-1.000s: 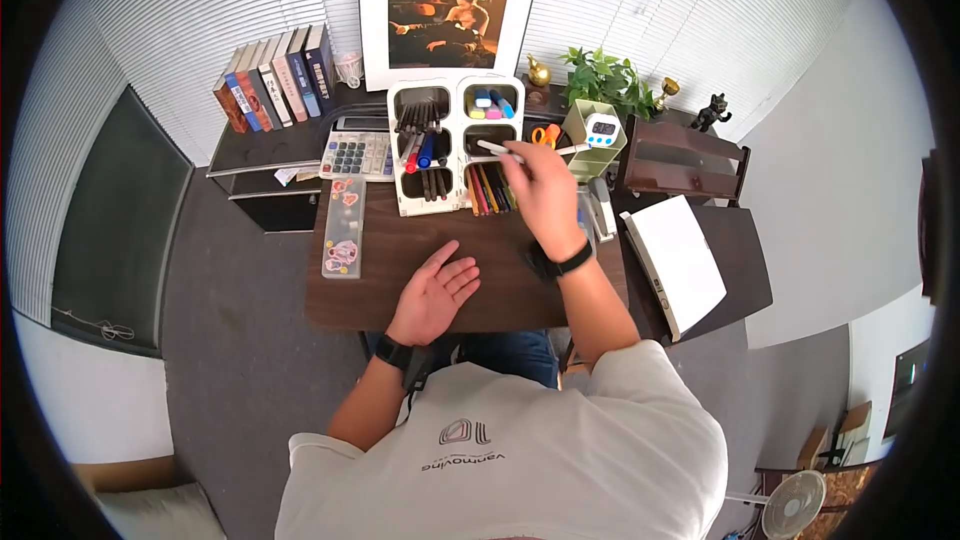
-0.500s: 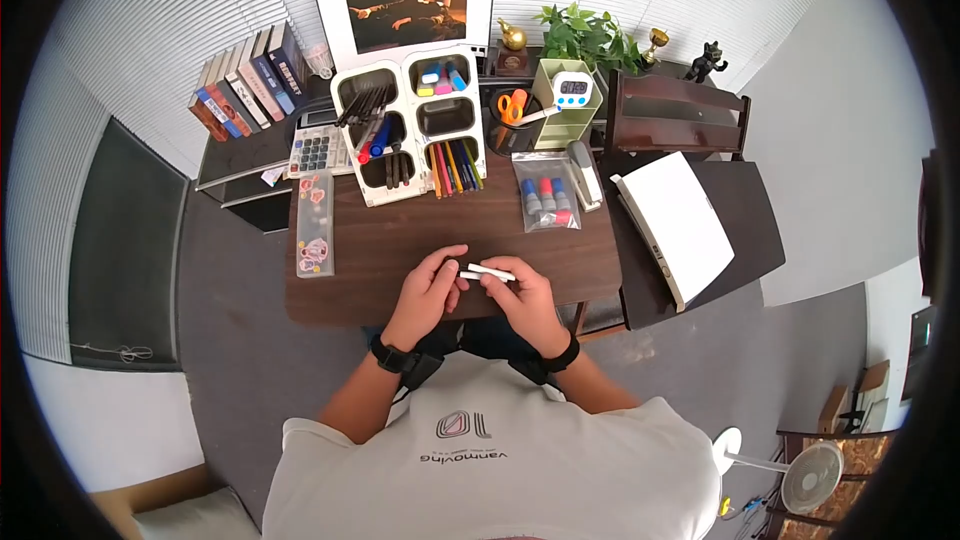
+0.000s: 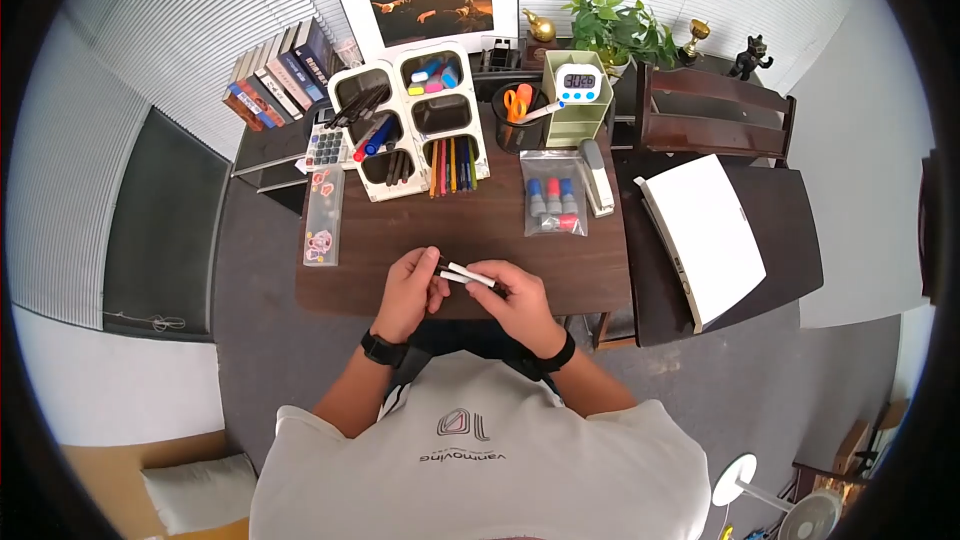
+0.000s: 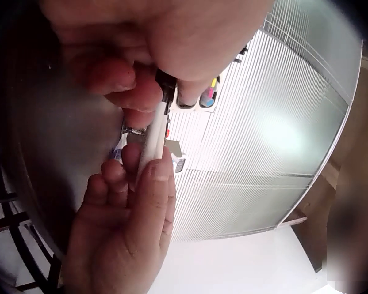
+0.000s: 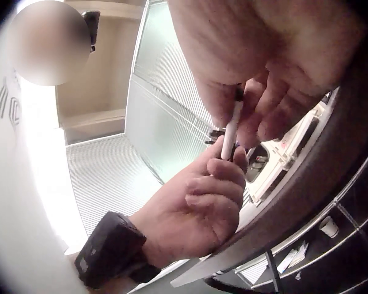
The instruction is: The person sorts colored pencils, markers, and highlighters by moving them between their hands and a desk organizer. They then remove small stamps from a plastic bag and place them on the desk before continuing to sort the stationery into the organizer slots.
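Note:
Two white pens point(image 3: 472, 275) with black ends are held between my two hands, low over the front of the dark wooden table point(image 3: 380, 230). My left hand point(image 3: 406, 292) pinches them near the black part, thumb on top. From the other side my right hand point(image 3: 527, 308) grips the white barrels with thumb and fingers. In the left wrist view a white barrel point(image 4: 152, 138) runs from the black end down to the right thumb. The right wrist view shows a white barrel point(image 5: 231, 131) between both sets of fingertips.
Beyond the hands stands a white organizer point(image 3: 408, 105) with pens, pencils and highlighters. To its right are a black pen cup point(image 3: 520, 132) with orange scissors, a green holder point(image 3: 578, 125), a stapler point(image 3: 597, 178) and a bag of small bottles point(image 3: 553, 200). A sticker-covered case point(image 3: 322, 218) lies left.
The right hand came back from the organizer with a white pen and met the left hand, which was open palm up. Since half a second ago, the black ends have come into view.

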Demonstrator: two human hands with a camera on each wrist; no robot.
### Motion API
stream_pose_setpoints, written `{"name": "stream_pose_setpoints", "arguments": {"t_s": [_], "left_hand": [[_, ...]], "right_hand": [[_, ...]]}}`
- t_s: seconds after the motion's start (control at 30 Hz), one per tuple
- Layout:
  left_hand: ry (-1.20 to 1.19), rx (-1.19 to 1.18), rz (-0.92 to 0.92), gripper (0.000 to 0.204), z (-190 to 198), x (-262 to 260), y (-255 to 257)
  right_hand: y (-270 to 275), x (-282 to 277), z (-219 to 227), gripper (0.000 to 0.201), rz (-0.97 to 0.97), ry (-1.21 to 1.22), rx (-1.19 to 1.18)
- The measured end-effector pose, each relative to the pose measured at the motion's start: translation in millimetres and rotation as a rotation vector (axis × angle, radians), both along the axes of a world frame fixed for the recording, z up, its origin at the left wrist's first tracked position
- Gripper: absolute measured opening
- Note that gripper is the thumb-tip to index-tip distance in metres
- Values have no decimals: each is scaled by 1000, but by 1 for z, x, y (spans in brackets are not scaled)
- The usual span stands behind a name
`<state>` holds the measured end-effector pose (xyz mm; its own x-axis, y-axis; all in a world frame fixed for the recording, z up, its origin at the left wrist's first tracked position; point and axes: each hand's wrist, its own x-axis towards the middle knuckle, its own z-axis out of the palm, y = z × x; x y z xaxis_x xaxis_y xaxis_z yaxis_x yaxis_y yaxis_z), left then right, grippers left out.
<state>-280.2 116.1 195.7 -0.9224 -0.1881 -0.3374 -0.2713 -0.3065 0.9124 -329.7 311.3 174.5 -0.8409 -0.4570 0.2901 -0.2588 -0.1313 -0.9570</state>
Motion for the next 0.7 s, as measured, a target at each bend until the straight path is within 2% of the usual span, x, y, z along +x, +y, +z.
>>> {"name": "stream_pose_setpoints", "arguments": {"t_s": [0.07,0.13,0.2,0.37,0.53,0.57,0.6,0.63,0.67,0.7], "left_hand": [[33,-26,21,26,7,0,9],[68,-50,49,25,7,-1,13],[39,-98,-16,23,4,-1,8],[33,-36,20,22,4,-13,13],[33,1,0,24,13,-27,17],[-28,-42,-96,26,18,-30,16],[-88,-87,-195,28,21,-33,14],[-84,-85,-200,28,24,-36,11],[-154,-75,-316,29,26,-39,6],[-225,-65,-435,30,27,-43,2]], "right_hand": [[1,-1,-2,26,-12,-54,-32],[2,-3,0,24,42,-241,-70],[3,-6,-3,23,58,-224,-36],[7,-3,7,22,7,-39,48],[7,4,-5,32,-52,-214,-211],[11,6,-4,32,-54,-209,-206],[16,7,-3,31,-107,-92,-83],[20,7,-1,29,-161,23,39],[25,6,4,29,-168,26,42],[29,2,12,28,-169,249,125]]}}
